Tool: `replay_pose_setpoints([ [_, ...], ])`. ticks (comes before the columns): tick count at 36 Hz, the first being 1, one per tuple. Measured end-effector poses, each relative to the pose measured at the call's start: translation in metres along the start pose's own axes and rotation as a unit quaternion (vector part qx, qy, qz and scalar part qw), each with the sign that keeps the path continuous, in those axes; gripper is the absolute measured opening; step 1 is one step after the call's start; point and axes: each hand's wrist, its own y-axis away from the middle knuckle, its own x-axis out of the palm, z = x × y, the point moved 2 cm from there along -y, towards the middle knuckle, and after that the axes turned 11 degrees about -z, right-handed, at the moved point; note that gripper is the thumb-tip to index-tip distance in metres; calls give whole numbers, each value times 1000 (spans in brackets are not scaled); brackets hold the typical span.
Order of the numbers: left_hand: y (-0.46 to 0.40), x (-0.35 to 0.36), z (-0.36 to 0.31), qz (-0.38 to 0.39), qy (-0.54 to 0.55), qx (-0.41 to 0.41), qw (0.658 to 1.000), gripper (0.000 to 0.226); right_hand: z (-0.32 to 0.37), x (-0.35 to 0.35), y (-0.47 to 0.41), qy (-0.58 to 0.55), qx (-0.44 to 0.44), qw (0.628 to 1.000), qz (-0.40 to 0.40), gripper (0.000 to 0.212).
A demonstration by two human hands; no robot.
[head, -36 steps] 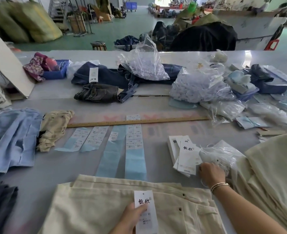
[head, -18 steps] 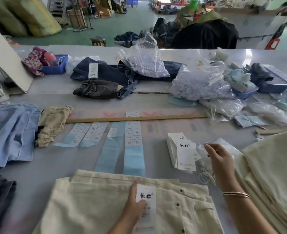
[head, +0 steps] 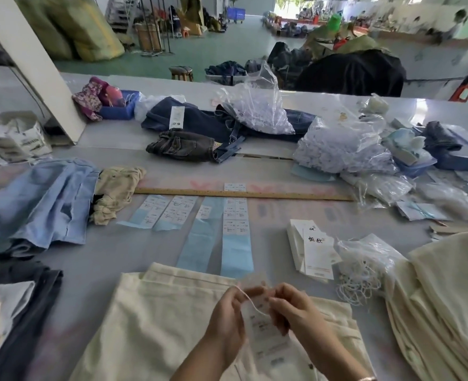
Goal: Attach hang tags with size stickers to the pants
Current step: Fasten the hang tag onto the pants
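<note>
Cream pants [head: 155, 320] lie flat at the near edge of the table. Above them my left hand [head: 227, 317] holds a white hang tag [head: 265, 334] by its upper left side. My right hand [head: 290, 309] pinches a thin white string [head: 250, 301] at the tag's top. The tag's top edge is blurred. A stack of blank hang tags [head: 313, 250] lies to the right, beside a clear bag of white strings [head: 364, 268]. Sheets of size stickers [head: 234, 215] on blue backing lie beyond the pants.
A pile of folded cream pants [head: 447, 298] fills the right side. A wooden ruler [head: 243, 194] runs across mid-table. Blue garments [head: 35, 202] and dark ones [head: 21, 312] lie at the left. Denim pants [head: 199, 125] and plastic bags [head: 337, 149] crowd the far half.
My right hand has left the bag of strings and come to the tag with a string. My left hand has lifted the tag off the pants.
</note>
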Motion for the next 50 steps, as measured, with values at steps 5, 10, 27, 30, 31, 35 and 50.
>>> replay_pose_setpoints([
  [5,14,-12,1,-68,-137,87,984,47,-10,12,7,187,-89,978,-3,14],
  [10,29,-15,2,-87,-323,257,907,39,-13,23,2,255,-121,957,-61,25],
  [27,40,-24,8,-76,-469,375,796,25,-21,32,-3,104,-90,986,-98,23],
  [30,40,-24,8,-74,-472,376,794,27,-23,31,-1,87,-86,988,-93,27],
  [31,40,-25,8,-73,-472,376,794,27,-23,30,-1,83,-85,988,-98,29],
  [35,41,-25,9,-75,-467,383,794,25,-22,27,1,105,-95,982,-121,25],
  [50,45,-27,2,-59,-467,447,761,15,-23,20,-8,51,-95,977,-185,15],
])
